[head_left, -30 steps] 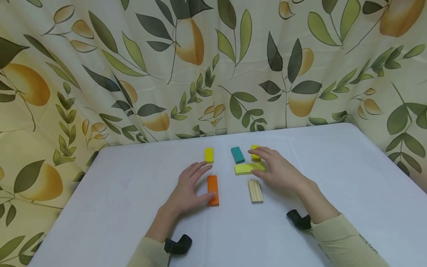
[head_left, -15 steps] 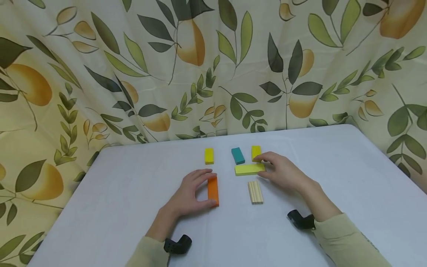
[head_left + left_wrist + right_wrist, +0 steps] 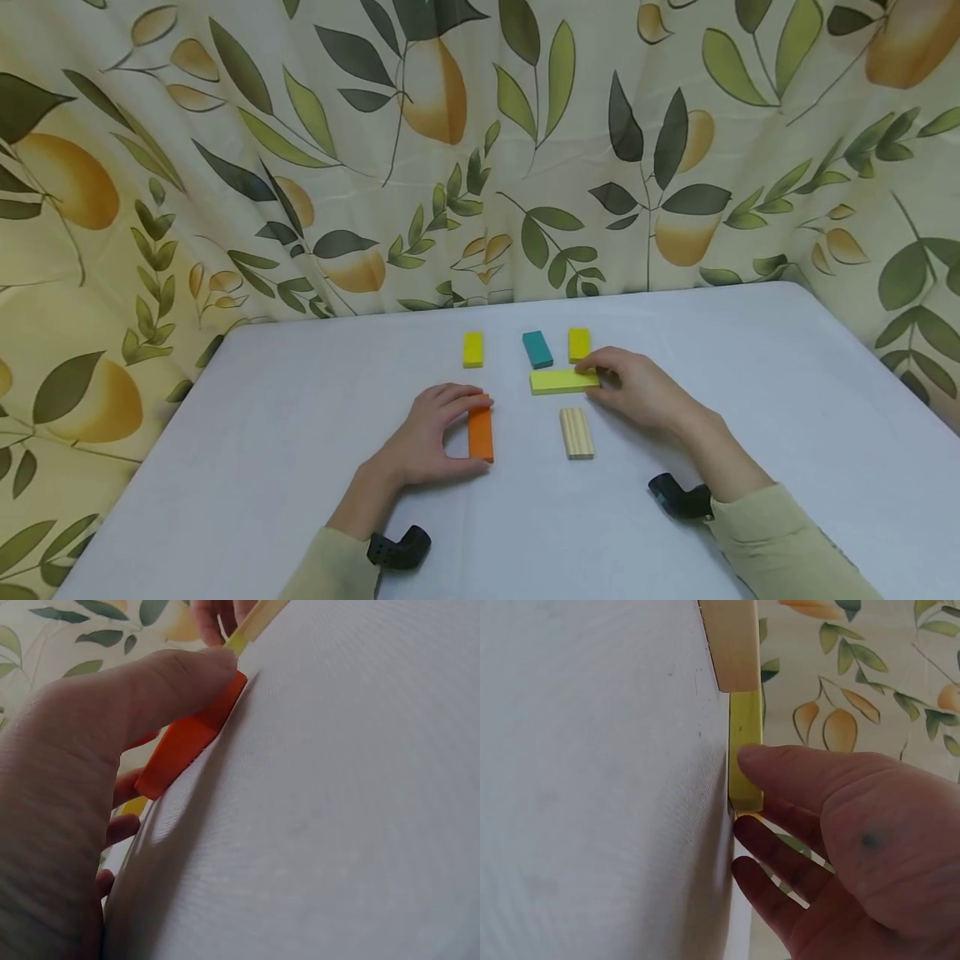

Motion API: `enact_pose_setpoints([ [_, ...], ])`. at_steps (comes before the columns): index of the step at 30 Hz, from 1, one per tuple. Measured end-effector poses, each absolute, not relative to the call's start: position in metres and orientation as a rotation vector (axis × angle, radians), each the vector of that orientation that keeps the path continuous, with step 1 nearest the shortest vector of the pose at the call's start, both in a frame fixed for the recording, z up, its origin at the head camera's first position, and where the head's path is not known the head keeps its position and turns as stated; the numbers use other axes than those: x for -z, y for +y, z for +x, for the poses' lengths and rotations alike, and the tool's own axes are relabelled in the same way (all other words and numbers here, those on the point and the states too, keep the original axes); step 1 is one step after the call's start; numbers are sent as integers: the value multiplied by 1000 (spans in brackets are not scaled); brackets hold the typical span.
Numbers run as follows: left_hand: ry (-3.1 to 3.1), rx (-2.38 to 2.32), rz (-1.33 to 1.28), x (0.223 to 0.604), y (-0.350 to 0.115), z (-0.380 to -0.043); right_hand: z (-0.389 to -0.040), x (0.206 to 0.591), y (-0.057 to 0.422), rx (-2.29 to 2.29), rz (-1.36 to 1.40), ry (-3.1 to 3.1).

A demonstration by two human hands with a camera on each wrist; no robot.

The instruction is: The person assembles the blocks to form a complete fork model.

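My left hand (image 3: 431, 437) spans the orange block (image 3: 481, 429) lengthwise, thumb at its near end and fingertips at its far end. In the left wrist view the thumb lies across the end of that orange block (image 3: 187, 742), which is close to the white cloth. With my right hand (image 3: 645, 387) I pinch the right end of a long yellow-green block (image 3: 561, 382), thumb on the near side, fingers on the far side. The right wrist view shows the thumb against this yellow-green block (image 3: 745, 750); the fingers behind it are partly hidden.
Behind the yellow-green block lie a teal block (image 3: 537, 349) and a short yellow block (image 3: 579, 344). Another yellow block (image 3: 473, 350) sits beyond the orange one. A ridged pale wooden piece (image 3: 577, 433) lies nearer. A patterned curtain (image 3: 420, 208) hangs behind the white-covered table (image 3: 300, 375).
My left hand has drawn back slightly and closed its thumb and fingers onto the orange block's ends. My right fingers have come down from the short yellow block and closed on the yellow-green block's end.
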State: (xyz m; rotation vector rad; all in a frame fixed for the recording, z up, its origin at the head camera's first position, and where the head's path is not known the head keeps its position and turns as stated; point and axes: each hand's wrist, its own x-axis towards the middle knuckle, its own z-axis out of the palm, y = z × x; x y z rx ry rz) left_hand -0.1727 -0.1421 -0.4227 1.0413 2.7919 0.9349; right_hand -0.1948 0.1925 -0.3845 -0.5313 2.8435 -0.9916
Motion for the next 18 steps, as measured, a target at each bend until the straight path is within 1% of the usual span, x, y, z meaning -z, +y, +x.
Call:
enact_pose_setpoints([
  [10,2780,-939,970,423,-145,-171,-192,386,190,967,-518,2862],
  [18,2801,-957,1010,426,-145,-173,-194,386,190,941,-496,2872],
])
